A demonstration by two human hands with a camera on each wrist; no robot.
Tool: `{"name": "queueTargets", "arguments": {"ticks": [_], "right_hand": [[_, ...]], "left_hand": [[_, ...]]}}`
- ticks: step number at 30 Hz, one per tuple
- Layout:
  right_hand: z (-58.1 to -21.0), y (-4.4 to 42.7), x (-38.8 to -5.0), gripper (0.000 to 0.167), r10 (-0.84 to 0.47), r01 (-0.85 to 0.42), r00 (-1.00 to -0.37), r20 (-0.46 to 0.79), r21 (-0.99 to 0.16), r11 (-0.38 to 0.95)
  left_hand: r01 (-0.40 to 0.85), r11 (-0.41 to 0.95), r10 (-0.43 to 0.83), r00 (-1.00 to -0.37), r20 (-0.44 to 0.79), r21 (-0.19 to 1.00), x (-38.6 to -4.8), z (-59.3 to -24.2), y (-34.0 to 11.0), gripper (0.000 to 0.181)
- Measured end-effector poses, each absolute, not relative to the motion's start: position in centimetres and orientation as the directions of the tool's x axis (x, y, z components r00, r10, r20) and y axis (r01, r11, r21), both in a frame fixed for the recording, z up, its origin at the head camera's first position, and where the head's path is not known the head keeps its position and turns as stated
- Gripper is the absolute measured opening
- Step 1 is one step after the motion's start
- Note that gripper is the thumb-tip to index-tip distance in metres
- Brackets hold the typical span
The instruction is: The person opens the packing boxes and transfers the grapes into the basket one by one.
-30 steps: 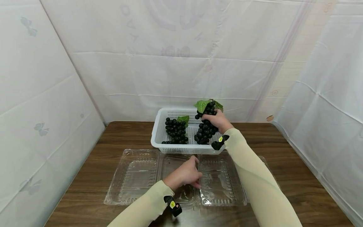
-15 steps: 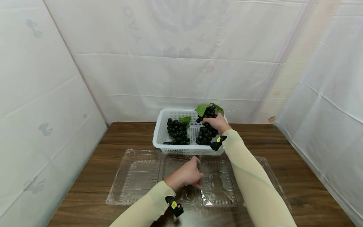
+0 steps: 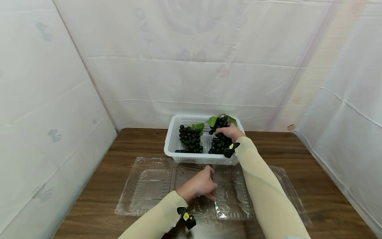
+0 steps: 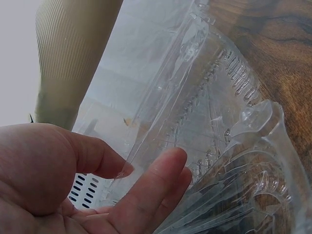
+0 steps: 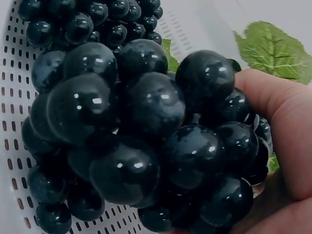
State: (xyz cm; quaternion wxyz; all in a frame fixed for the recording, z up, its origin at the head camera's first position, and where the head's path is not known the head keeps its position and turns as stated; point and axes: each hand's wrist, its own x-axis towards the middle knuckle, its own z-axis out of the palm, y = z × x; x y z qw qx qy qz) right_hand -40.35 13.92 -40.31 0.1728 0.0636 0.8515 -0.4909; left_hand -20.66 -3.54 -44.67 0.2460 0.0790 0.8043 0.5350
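Observation:
My right hand [image 3: 229, 132] grips a bunch of black grapes [image 3: 221, 122] in the right half of a white perforated basket [image 3: 191, 158]. Green leaves top the bunch. In the right wrist view the held grapes [image 5: 131, 107] fill the middle, with a thumb beside them. Another bunch of black grapes [image 3: 190, 139] lies in the basket's left half. My left hand [image 3: 200, 184] hangs over the clear plastic containers, where two of them meet. The left wrist view shows its thumb and fingers [image 4: 163, 170] relaxed and apart, close against a clear container wall [image 4: 195, 92]; contact is unclear.
Several clear plastic containers stand in a row in front of the basket, from the left container [image 3: 147, 187] to one partly behind my right forearm [image 3: 290, 196]. The wooden table [image 3: 98, 179] is bounded by white sheeting [image 3: 179, 83] at back and sides.
My right hand and its grapes have sunk lower into the basket. The left hand stays by the same container edges. The whole view has shifted slightly, moving the scene to the right.

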Motion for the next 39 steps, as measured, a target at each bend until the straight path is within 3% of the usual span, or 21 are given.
{"name": "queueTargets", "arguments": {"ticks": [10,19,39], "right_hand": [[-40.7,14.0,-40.9,0.105,-0.115,0.255,-0.912,-0.395,-0.762,0.596],[-41.5,14.4,-41.8,0.084,-0.136,0.186,-0.895,-0.425,-0.633,0.751],[-41.5,14.1,-41.8,0.083,-0.184,0.099,-0.861,-0.475,-0.511,0.854]], "left_hand": [[-0.133,0.415,0.383,-0.872,-0.305,0.900,-20.6,-44.7,-3.5,0.050],[-0.123,0.412,0.393,-0.870,-0.298,0.903,-20.6,-45.0,-3.4,0.049],[-0.111,0.422,0.400,-0.868,-0.294,0.900,-20.6,-45.0,-3.4,0.051]]}}
